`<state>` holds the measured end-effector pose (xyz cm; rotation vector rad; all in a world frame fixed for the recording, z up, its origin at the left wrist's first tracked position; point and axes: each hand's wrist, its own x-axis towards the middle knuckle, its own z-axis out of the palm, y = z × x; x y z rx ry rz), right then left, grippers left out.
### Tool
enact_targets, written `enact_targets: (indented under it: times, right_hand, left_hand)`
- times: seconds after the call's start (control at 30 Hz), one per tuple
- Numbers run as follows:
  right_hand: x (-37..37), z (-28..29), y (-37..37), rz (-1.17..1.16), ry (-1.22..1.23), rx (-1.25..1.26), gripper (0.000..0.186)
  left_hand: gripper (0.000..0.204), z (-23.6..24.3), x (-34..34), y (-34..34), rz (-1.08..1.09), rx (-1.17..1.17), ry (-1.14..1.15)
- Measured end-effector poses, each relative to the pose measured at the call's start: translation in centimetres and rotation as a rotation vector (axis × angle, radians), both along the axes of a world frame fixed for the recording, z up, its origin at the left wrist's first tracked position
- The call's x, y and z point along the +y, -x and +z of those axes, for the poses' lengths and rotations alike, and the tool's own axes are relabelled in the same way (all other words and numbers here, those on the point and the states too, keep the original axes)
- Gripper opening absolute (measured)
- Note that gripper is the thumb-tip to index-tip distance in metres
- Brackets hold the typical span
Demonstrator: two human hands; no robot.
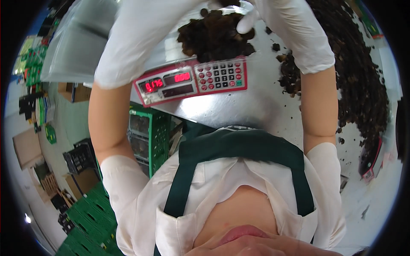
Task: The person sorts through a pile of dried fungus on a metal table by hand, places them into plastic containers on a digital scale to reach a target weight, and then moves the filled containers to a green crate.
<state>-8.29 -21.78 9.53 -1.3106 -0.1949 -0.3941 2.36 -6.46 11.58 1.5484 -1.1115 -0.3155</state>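
A red-framed digital scale (190,83) with a lit display and a keypad stands on the metal table (239,109). Dark brown, lumpy pieces resembling dried fungus lie in a heap (215,36) over it, with shiny clear plastic at their edge. My left hand (158,21), in a long white glove, reaches past the heap's left; its fingers are beyond the upper edge. On the right, my right hand (267,10), also white-gloved, has one finger stretched down at the heap's right side. Its remaining fingers are cut off from view.
A large spread of similar dark pieces (358,81) covers the table's right side. Clear plastic sheets or bags (79,47) are at the upper left. A green crate (158,136) stands below the table edge, and more green crates (92,217) are at the lower left.
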Motion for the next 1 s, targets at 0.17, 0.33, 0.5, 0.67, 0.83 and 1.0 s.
enact_targets:
  times: [0.17,0.33,0.5,0.67,0.83,1.0]
  right_hand:
    - [-9.6,-5.1,3.6,-0.059,-0.062,0.109,0.038]
    - [-10.1,-12.1,10.6,-0.329,-0.082,0.504,0.044]
    - [-6.2,-13.5,12.8,-0.235,-0.065,0.630,0.032]
    - [-4.6,-10.8,11.6,-0.283,0.142,0.715,0.033]
    - [-4.7,-10.7,10.3,-0.202,-0.008,0.606,0.057]
    - [-4.8,-10.3,8.9,-0.128,-0.058,0.525,0.063]
  left_hand:
    - [0.020,0.8,-3.0,-2.6,-0.109,-0.032,0.145]
    - [0.037,-6.0,0.6,-13.3,0.295,-0.152,-0.230]
    - [0.052,-9.9,-1.1,-13.6,0.376,0.118,-0.456]
    - [0.058,-9.3,-3.0,-11.2,0.364,0.010,-0.524]
    - [0.028,-8.3,0.6,-7.8,0.346,-0.074,-0.042]
    - [0.053,-7.5,6.2,-0.8,0.188,-0.693,-0.371]
